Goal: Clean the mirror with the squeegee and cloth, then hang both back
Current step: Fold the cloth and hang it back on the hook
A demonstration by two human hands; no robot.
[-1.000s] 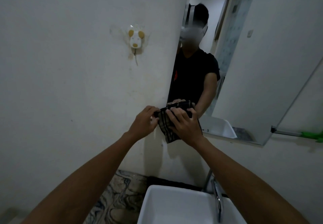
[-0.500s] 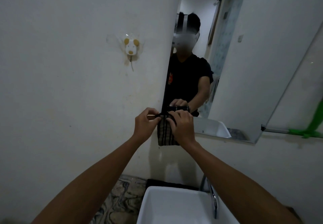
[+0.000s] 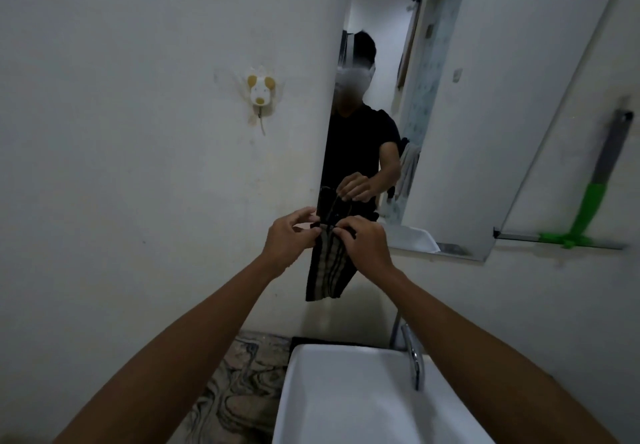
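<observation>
A dark striped cloth point(image 3: 327, 268) hangs down in front of the wall just left of the mirror's lower corner. My left hand point(image 3: 289, 241) and my right hand point(image 3: 363, 244) both pinch its top edge, close together. The mirror point(image 3: 467, 114) fills the upper right and reflects me holding the cloth. A green-handled squeegee point(image 3: 588, 215) hangs on the wall to the right of the mirror, its blade at the bottom. A small dog-shaped wall hook point(image 3: 261, 92) sits on the wall up and left of my hands.
A white sink point(image 3: 346, 398) with a chrome tap point(image 3: 415, 360) lies below my arms. Marbled flooring point(image 3: 235, 391) shows to its left. A white wall point(image 3: 138, 166) fills the left side.
The cloth has dropped from a bunched fold into a long hanging strip, and both hands have shifted to pinch its top edge. The view tilted, and the squeegee on the right shows more fully.
</observation>
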